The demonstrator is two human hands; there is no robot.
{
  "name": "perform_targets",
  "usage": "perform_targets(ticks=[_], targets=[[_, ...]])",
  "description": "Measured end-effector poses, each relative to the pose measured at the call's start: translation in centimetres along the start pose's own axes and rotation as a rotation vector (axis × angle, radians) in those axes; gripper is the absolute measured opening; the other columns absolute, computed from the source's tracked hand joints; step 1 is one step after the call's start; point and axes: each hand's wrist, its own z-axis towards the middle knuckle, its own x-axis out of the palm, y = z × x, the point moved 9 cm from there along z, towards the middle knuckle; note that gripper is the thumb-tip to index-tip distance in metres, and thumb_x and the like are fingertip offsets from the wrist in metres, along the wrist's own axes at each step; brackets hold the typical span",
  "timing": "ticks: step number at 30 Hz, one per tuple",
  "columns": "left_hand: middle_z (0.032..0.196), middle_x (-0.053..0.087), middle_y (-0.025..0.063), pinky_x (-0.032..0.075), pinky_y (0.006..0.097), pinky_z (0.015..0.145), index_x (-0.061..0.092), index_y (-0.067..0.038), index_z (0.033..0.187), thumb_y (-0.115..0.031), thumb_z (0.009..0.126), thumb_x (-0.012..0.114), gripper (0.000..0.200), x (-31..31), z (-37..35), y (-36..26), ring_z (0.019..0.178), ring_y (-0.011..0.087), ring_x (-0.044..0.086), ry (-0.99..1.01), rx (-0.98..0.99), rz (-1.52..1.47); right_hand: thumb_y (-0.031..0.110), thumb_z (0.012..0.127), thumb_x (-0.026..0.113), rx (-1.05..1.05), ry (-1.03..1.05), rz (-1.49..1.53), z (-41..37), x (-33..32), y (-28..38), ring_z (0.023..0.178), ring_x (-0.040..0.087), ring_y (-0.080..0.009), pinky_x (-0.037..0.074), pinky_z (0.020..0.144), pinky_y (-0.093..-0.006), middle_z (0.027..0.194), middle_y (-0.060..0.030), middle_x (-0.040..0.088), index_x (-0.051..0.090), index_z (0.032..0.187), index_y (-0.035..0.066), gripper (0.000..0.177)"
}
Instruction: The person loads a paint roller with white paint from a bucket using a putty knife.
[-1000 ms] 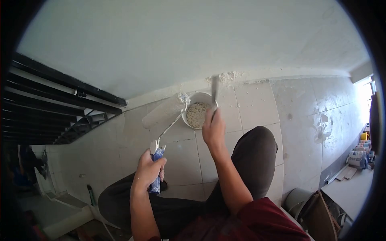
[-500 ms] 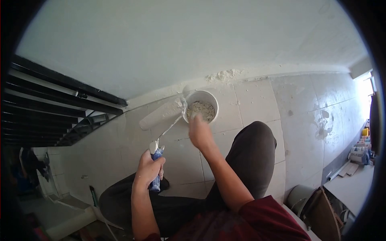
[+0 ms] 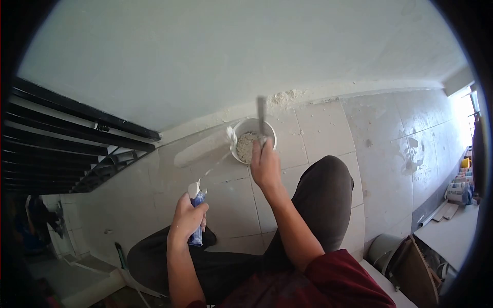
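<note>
My left hand is wrapped round the blue handle of a paint roller. Its white, coated sleeve lies to the left of the bucket, with one end close against the rim; the frame rod is faint with motion. A white bucket stands on the floor holding lumpy off-white material. Over the bucket's right side, my right hand is closed on a narrow grey tool, blurred, which looks like a scraper. It points up past the far rim toward the wall.
Spilled white powder lies along the base of the pale wall. Black metal slats rise at left. Tiled floor surrounds the bucket. At lower right are a grey bucket, boards and stacked bags.
My right hand has moved slightly right, and the grey tool now shows upright above the bucket. The roller's end shifts slightly at the rim. My left hand keeps its grip on the handle.
</note>
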Motion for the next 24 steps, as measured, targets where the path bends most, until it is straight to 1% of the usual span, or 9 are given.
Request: perform_targets(ticks=[3,5,6,12,15,17,18,21,24], targets=[[0.065,0.054,0.0062,0.045,0.0333,0.040,0.048,0.002,0.107,0.001,0.087,0.060,0.024,0.3,-0.4,-0.9,0.045,0.0155,0.054,0.085,-0.006,-0.100,0.025,0.104,0.051,-0.119,-0.119,0.312,-0.2,-1.3,0.7,0.085,0.064,-0.0587,0.052,0.078,-0.0627,0.084,-0.0385,0.066,0.050,0.107,-0.006,0.031],[0.065,0.054,0.0063,0.045,0.0331,0.040,0.048,0.002,0.106,0.001,0.087,0.060,0.023,0.9,-0.8,-0.7,0.045,0.0153,0.054,0.125,0.006,-0.134,0.023,0.106,0.050,-0.074,0.215,-0.104,0.0,5.5,-4.1,0.081,0.063,-0.0567,0.049,0.070,-0.0626,0.082,-0.0355,0.065,0.048,0.108,-0.005,0.029],[0.065,0.054,0.0062,0.045,0.0327,0.040,0.047,0.001,0.104,0.000,0.087,0.060,0.022,0.6,-0.5,-0.1,0.045,0.0150,0.053,0.075,0.006,-0.083,0.023,0.106,0.050,-0.074,0.210,-0.104,-0.3,5.1,-3.7,0.081,0.063,-0.0567,0.049,0.070,-0.0626,0.082,-0.0355,0.065,0.048,0.108,-0.005,0.029],[0.064,0.050,0.0048,0.042,0.0332,0.038,0.045,-0.003,0.100,0.000,0.089,0.063,0.021,-0.1,-0.3,0.4,0.042,0.0147,0.051,0.021,-0.032,-0.089,0.024,0.105,0.051,-0.172,-0.070,0.280,-0.6,-2.4,2.6,0.082,0.064,-0.0578,0.053,0.073,-0.0591,0.085,-0.0352,0.067,0.048,0.108,-0.007,0.031],[0.064,0.051,0.0051,0.044,0.0331,0.039,0.047,-0.001,0.105,0.000,0.088,0.062,0.023,0.5,-1.0,0.3,0.043,0.0145,0.051,0.046,-0.015,-0.068,0.026,0.105,0.049,-0.056,0.042,0.294,-0.8,2.0,-1.1,0.087,0.063,-0.0599,0.052,0.079,-0.0608,0.086,-0.0398,0.065,0.050,0.107,-0.008,0.034],[0.064,0.052,0.0053,0.045,0.0331,0.040,0.048,0.002,0.109,0.000,0.088,0.061,0.025,0.6,-1.0,0.3,0.044,0.0143,0.052,0.049,0.002,-0.044,0.020,0.107,0.049,0.148,0.440,0.018,-0.8,10.4,-7.6,0.069,0.061,-0.0542,0.048,0.064,-0.0547,0.077,-0.0312,0.063,0.053,0.101,-0.005,0.026],[0.064,0.052,0.0052,0.045,0.0331,0.040,0.048,0.001,0.107,0.000,0.088,0.061,0.024,0.5,-0.7,0.9,0.044,0.0144,0.052,0.026,-0.002,-0.051,0.019,0.106,0.049,-0.115,0.109,-0.032,-0.3,10.4,-8.0,0.066,0.063,-0.0503,0.049,0.064,-0.0544,0.080,-0.0309,0.065,0.056,0.104,-0.007,0.027],[0.065,0.052,0.0052,0.044,0.0331,0.039,0.047,0.001,0.107,-0.001,0.088,0.062,0.024,0.4,0.4,2.2,0.044,0.0143,0.052,0.025,-0.026,-0.106,0.026,0.104,0.049,-0.028,-0.153,0.277,-0.5,0.6,-0.5,0.071,0.070,-0.0463,0.055,0.068,-0.0533,0.089,-0.0337,0.069,0.058,0.109,-0.012,0.039],[0.065,0.052,0.0051,0.044,0.0328,0.039,0.047,0.001,0.108,-0.001,0.088,0.062,0.025,0.7,0.2,1.7,0.043,0.0141,0.051,0.055,-0.007,-0.152,0.030,0.105,0.049,0.007,-0.237,0.614,-1.9,-1.3,0.0,0.070,0.071,-0.0439,0.055,0.068,-0.0527,0.089,-0.0329,0.070,0.059,0.106,-0.012,0.044]])
